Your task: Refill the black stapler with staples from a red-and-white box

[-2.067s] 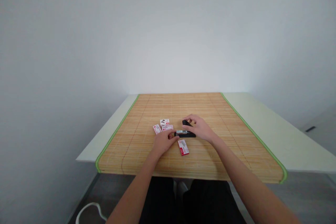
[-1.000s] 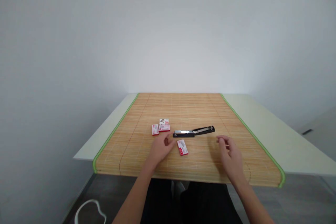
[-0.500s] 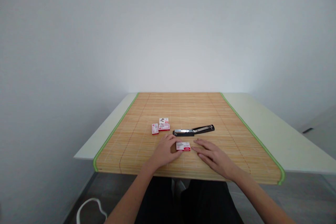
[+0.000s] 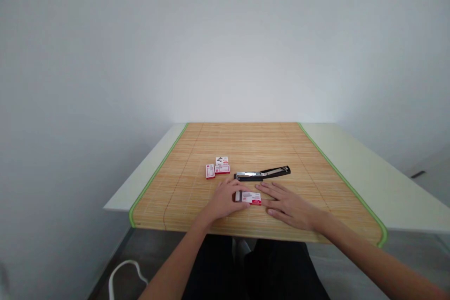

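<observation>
A small white and red staple box (image 4: 251, 198) lies on the bamboo mat near its front edge. My left hand (image 4: 225, 199) grips the box's left end between thumb and fingers. At that end a pale section with a dark edge shows, which looks like the inner tray partly slid out. My right hand (image 4: 288, 206) rests to the right with fingers spread, one fingertip at the box's right end. Just behind both hands lies a black stapler (image 4: 262, 174), swung open with its metal rail showing.
Several more red and white boxes stand together behind my left hand: a left box (image 4: 210, 171), a front box (image 4: 222, 169) and a back box (image 4: 221, 161). The green-edged bamboo mat (image 4: 246, 140) covers the middle of a white table (image 4: 351, 168). A white cable (image 4: 123, 265) hangs at lower left.
The box now looks longer, with a pale section out at its left end. My right hand has moved in to touch its right end. The whole view has shifted slightly.
</observation>
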The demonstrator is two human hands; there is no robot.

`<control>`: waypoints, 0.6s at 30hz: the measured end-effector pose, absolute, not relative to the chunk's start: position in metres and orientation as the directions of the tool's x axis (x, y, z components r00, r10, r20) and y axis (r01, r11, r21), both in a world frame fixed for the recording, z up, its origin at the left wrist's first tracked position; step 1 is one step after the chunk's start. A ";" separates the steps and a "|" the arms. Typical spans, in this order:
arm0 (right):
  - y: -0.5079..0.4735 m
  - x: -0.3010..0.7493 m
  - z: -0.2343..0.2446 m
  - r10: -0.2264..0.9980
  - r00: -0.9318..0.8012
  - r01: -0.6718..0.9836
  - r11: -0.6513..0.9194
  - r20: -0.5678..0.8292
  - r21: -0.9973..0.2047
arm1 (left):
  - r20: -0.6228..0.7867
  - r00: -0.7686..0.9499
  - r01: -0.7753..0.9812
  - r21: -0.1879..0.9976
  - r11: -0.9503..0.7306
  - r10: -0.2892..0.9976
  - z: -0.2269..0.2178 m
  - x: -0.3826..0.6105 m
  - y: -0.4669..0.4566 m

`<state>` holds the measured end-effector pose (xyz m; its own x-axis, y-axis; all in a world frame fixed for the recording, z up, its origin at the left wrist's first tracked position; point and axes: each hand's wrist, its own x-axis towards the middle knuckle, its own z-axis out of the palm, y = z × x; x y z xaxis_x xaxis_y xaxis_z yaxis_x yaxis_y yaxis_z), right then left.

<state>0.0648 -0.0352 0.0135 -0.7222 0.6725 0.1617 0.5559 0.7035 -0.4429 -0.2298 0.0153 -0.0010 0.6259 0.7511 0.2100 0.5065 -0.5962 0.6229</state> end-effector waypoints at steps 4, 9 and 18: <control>-0.028 0.057 0.016 0.655 -0.732 0.513 0.710 0.186 -0.482 | 0.197 0.637 0.512 0.614 -0.600 0.745 0.000 -0.227 0.016; -0.024 0.055 0.026 0.655 -0.735 0.490 0.692 0.175 -0.531 | 0.196 0.627 0.522 0.613 -0.593 0.754 -0.002 -0.226 0.016; -0.018 0.061 0.020 0.894 -0.371 0.739 0.448 0.251 -0.503 | 0.234 0.528 0.483 0.709 -0.515 0.817 -0.004 -0.223 0.014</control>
